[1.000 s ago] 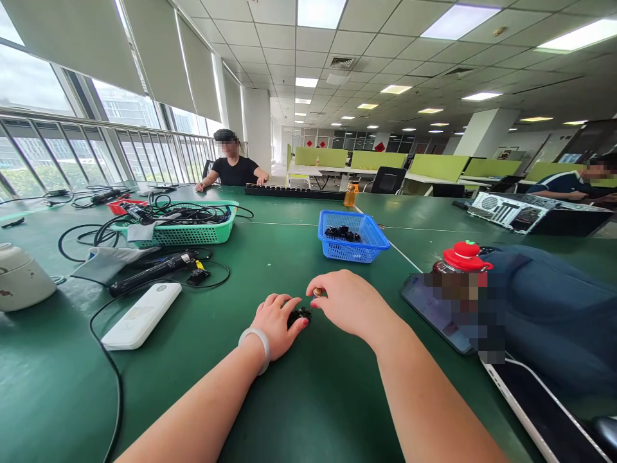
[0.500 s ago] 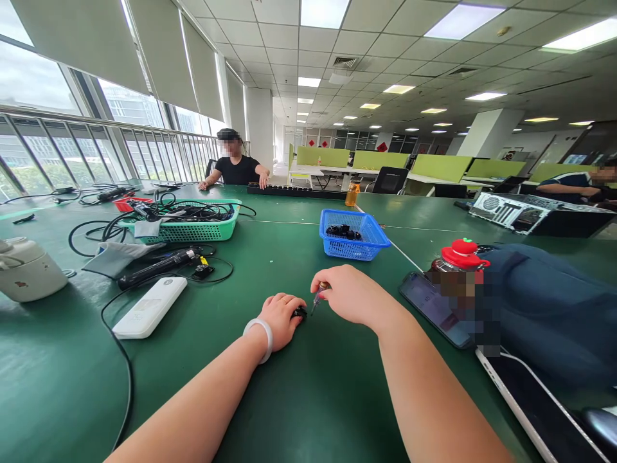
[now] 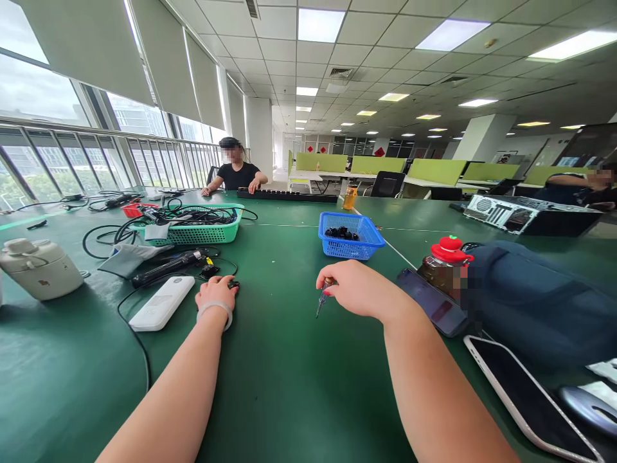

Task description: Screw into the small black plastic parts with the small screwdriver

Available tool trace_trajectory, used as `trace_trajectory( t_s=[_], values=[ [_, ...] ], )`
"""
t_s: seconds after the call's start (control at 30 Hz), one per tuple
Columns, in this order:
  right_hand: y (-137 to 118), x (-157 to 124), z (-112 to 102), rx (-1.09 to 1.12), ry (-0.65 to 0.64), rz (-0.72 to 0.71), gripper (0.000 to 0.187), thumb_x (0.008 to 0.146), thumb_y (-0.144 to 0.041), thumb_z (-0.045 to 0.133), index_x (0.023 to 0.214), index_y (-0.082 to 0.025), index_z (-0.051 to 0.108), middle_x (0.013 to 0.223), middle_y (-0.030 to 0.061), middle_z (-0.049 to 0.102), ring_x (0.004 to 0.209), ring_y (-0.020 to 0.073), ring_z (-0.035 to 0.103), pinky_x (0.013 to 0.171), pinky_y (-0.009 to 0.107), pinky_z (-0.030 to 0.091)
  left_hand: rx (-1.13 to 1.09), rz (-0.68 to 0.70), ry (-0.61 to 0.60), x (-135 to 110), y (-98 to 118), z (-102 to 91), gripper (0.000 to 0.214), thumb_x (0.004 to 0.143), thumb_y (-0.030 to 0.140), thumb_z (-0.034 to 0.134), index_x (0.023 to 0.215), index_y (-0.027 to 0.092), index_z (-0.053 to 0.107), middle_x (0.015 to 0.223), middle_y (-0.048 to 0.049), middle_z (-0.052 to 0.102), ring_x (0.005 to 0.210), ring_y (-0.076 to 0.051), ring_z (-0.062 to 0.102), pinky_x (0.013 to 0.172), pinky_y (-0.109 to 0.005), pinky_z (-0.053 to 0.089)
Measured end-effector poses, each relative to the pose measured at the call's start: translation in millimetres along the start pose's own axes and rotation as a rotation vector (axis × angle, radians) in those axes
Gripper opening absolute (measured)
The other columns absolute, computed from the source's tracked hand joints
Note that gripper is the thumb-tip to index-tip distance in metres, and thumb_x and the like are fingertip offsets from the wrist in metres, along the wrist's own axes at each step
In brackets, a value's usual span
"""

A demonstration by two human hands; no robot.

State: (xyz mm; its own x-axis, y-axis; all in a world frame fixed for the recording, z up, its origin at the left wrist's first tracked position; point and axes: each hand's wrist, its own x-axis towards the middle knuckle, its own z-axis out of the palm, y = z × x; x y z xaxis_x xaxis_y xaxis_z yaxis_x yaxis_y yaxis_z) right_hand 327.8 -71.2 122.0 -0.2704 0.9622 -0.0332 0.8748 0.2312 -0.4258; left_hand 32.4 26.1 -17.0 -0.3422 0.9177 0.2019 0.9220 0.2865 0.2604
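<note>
My right hand [image 3: 344, 286] grips a small screwdriver [image 3: 322, 299], its tip pointing down just above the green table [image 3: 274, 386]. To the left, my left hand [image 3: 216, 294] has its fingers closed on a small black part [image 3: 233, 284], mostly covered by the fingertips, so its kind does not show. Beside that hand lies a white power bank [image 3: 162, 303]. Beyond my right hand stands a blue plastic basket [image 3: 350, 247] with several small black parts [image 3: 342, 233] in it.
A green basket [image 3: 193, 235] heaped with black cables stands back left, near a white flask [image 3: 43, 270]. On the right lie a phone [image 3: 431, 301], a jar with a red lid [image 3: 443, 267], a dark blue bag [image 3: 540, 302] and a tablet [image 3: 525, 392]. Another person [image 3: 236, 170] sits across.
My left hand has moved left with the small black part, from beside the screwdriver tip to beside the power bank. My right hand stays nearly in place, still holding the screwdriver.
</note>
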Motion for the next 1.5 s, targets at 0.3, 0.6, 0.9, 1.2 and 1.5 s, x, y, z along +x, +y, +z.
trace_trajectory(
  t_s=[0.3,0.6,0.9,1.2,1.5],
  values=[
    [-11,-11,2,-0.019,-0.041,-0.029,0.023,0.081,-0.008,0.053,0.088,-0.023,0.069,0.090,-0.0002,0.070,0.073,0.0129,0.062,0.057,0.021,0.037,-0.011,-0.148,0.073,9,-17,-2.9,0.059,0.083,0.059,0.043,0.123,0.019,0.059,0.127,-0.0208,0.055,0.116,-0.041,0.046,0.086,-0.050,0.043],
    [-8,-13,1,-0.012,-0.048,-0.036,0.023,0.080,-0.010,0.053,0.089,-0.024,0.069,0.090,-0.0009,0.070,0.073,0.0125,0.062,0.055,0.021,0.037,-0.102,-0.189,0.082,10,-18,-1.8,0.053,0.080,0.019,0.042,0.132,0.020,0.051,0.139,-0.0171,0.046,0.123,-0.037,0.042,0.093,-0.050,0.040],
    [-9,-15,-1,-0.010,-0.056,-0.028,0.024,0.081,-0.008,0.053,0.091,-0.023,0.069,0.093,0.0000,0.070,0.074,0.0123,0.062,0.055,0.020,0.036,-0.034,-0.014,0.013,27,-25,7.5,0.063,0.084,0.048,0.046,0.140,0.018,0.041,0.144,-0.0153,0.042,0.130,-0.035,0.039,0.101,-0.047,0.038],
    [-11,-14,0,-0.013,-0.062,-0.035,0.023,0.081,-0.009,0.053,0.091,-0.023,0.069,0.093,-0.0002,0.070,0.072,0.0121,0.061,0.053,0.020,0.035,0.040,0.001,0.027,35,-33,1.8,0.060,0.082,0.053,0.053,0.135,0.025,0.047,0.130,-0.0119,0.057,0.120,-0.037,0.048,0.096,-0.047,0.041],
    [-11,-10,2,-0.015,-0.052,-0.049,0.026,0.080,-0.007,0.052,0.091,-0.024,0.068,0.093,-0.0004,0.070,0.073,0.0126,0.062,0.054,0.020,0.037,0.106,0.180,0.045,36,-34,-8.4,0.067,0.075,0.059,0.059,0.134,0.028,0.050,0.136,-0.0097,0.052,0.125,-0.033,0.043,0.100,-0.044,0.037]
  ],
)
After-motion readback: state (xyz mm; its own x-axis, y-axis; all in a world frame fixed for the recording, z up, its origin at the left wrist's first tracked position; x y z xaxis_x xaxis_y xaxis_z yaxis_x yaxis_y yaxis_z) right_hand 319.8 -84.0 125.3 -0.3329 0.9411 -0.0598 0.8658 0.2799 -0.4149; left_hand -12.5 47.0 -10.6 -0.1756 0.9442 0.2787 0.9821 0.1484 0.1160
